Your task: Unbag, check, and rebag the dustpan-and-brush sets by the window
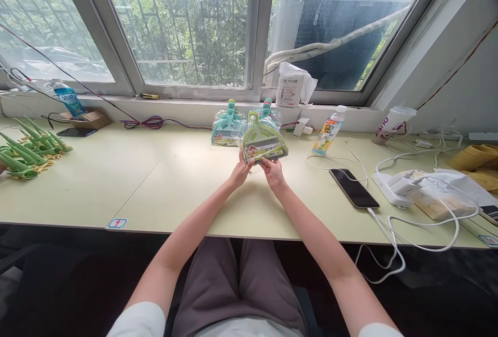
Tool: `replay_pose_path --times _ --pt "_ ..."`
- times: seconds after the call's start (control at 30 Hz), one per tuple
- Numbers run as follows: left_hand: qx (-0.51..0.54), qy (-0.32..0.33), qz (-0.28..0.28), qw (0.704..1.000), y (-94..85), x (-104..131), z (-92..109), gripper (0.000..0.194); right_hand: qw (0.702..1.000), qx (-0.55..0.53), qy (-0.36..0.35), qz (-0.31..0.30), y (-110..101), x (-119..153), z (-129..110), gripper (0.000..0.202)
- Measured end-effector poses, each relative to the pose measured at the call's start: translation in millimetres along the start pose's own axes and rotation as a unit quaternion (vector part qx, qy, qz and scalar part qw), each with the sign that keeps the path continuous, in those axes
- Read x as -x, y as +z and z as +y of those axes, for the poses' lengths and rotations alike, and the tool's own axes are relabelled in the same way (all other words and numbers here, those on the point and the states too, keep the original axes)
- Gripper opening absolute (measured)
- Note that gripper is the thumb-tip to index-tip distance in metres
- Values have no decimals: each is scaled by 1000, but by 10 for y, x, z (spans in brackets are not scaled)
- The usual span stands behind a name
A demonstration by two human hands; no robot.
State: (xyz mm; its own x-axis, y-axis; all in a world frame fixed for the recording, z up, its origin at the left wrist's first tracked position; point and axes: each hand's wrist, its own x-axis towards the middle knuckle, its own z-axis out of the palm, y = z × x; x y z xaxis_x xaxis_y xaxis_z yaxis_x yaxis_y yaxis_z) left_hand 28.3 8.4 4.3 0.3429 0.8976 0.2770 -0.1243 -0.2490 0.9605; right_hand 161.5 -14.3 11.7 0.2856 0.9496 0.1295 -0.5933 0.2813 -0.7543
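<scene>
Both hands hold a light green mini dustpan and brush set (pixel 264 142) in clear wrapping, its handle pointing up and away from me. My left hand (pixel 240 172) grips its lower left corner. Along the bottom edge, my right hand (pixel 273 172) pinches it with the thumb on top. Behind it, against the wall below the window, two teal wrapped dustpan sets lean: one on the left (pixel 227 127), and another (pixel 267 109) mostly hidden by the green set.
At the right are a drink bottle (pixel 329 130), a phone (pixel 354 188), a white power strip (pixel 395 189) with loose cables, and a lidded cup (pixel 392 125). Several green plastic pieces (pixel 29 150) lie at far left, near a blue bottle (pixel 69 99). Tissues (pixel 291 87) stand on the sill.
</scene>
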Motion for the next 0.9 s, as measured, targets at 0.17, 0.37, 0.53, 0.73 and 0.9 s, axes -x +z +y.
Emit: replay_pose_path --times 0.17,0.37,0.53,0.73,0.9 --pt "59 -30 -33 997 17 -27 43 68 1000 5 0 25 -91 -82 -94 34" --pt "157 -10 -4 988 -101 -60 159 55 998 42 35 -34 -47 -47 -46 42" --pt "141 -37 8 989 -69 -28 84 65 998 46 43 -28 -43 -43 52 43" --pt "133 -71 43 988 -225 -99 108 61 976 147 128 -102 -183 -198 -145 30" --pt "187 -107 76 974 -527 -159 159 58 900 409 -128 -84 -334 -192 -357 25"
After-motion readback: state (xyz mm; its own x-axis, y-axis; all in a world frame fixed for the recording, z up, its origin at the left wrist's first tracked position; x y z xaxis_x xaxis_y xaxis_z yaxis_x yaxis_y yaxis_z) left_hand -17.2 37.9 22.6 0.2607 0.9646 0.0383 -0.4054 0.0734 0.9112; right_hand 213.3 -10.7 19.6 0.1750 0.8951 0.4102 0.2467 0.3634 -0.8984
